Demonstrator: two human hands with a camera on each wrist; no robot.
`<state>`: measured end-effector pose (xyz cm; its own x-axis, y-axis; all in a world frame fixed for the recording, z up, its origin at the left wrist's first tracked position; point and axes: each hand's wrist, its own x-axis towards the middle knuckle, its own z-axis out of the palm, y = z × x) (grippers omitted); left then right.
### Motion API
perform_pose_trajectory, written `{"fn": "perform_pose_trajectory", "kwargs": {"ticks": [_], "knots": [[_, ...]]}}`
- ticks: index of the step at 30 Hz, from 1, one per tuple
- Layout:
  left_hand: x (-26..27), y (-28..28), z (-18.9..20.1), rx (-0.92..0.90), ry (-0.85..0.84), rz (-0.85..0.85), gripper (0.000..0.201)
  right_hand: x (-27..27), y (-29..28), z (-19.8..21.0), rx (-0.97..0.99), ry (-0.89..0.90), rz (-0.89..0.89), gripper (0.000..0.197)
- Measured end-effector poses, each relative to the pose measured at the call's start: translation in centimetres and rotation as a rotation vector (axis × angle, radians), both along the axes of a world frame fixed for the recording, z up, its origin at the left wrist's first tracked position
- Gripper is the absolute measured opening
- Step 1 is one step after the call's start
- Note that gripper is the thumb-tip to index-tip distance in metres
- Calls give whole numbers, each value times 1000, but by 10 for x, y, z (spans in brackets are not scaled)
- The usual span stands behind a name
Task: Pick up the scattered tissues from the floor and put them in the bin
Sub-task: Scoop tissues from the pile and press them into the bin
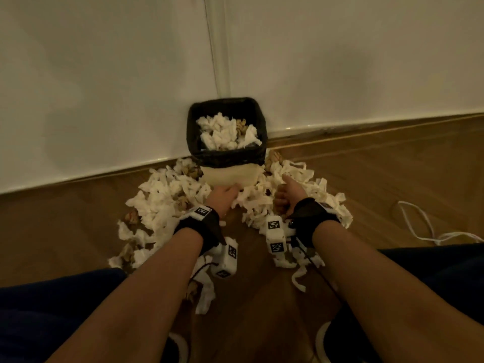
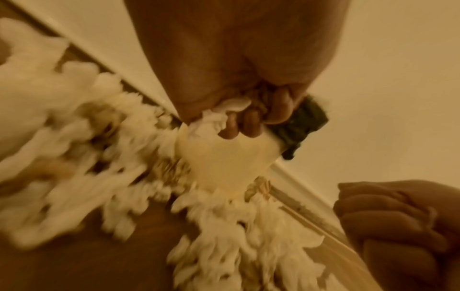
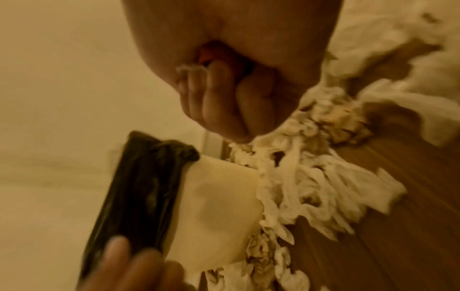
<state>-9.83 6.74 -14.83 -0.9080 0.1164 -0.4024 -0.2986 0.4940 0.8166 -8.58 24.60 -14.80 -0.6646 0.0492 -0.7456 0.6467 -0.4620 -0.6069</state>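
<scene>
A cream bin (image 1: 230,175) with a black liner (image 1: 195,132) stands against the wall, holding white and brown tissues (image 1: 225,133). Many more crumpled tissues (image 1: 162,197) lie on the wooden floor around its base. My left hand (image 1: 222,196) is low at the bin's front; in the left wrist view its fingers (image 2: 245,122) curl round a wad of white and brown tissue (image 2: 234,104). My right hand (image 1: 286,195) is a fist with the thumb stuck out, just right of the bin; a thin shred of tissue (image 3: 190,68) pokes from its curled fingers (image 3: 219,102).
A white wall with a skirting board (image 1: 366,121) runs behind the bin. A white cable (image 1: 419,224) loops on the floor at the right. More tissue strips (image 1: 205,297) lie near my knees, with bare wood floor (image 1: 259,297) between my forearms.
</scene>
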Motion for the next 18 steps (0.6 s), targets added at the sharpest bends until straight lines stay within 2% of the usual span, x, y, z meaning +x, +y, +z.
{"fn": "perform_pose_trajectory", "kwargs": {"ticks": [3,5,6,9,12,15,17,18], "knots": [[-19,-3,39,18,195,-1,30,-17,-7,33,313,53,124,47],[-32,-9,58,75,244,-10,31,-28,-11,53,484,124,198,33],[-36,-12,68,82,262,-28,35,-34,-14,63,499,142,184,29],[-55,-14,95,93,317,-22,40,-55,-22,91,256,202,21,38],[-76,-8,121,153,275,105,44,-79,-32,123,242,299,78,28],[-96,-5,136,48,318,121,46,-101,-42,147,486,413,289,21],[-108,-5,139,-7,417,154,41,-117,-45,153,676,487,389,35],[-114,-6,138,-12,461,185,37,-123,-44,153,780,517,422,35]]}}
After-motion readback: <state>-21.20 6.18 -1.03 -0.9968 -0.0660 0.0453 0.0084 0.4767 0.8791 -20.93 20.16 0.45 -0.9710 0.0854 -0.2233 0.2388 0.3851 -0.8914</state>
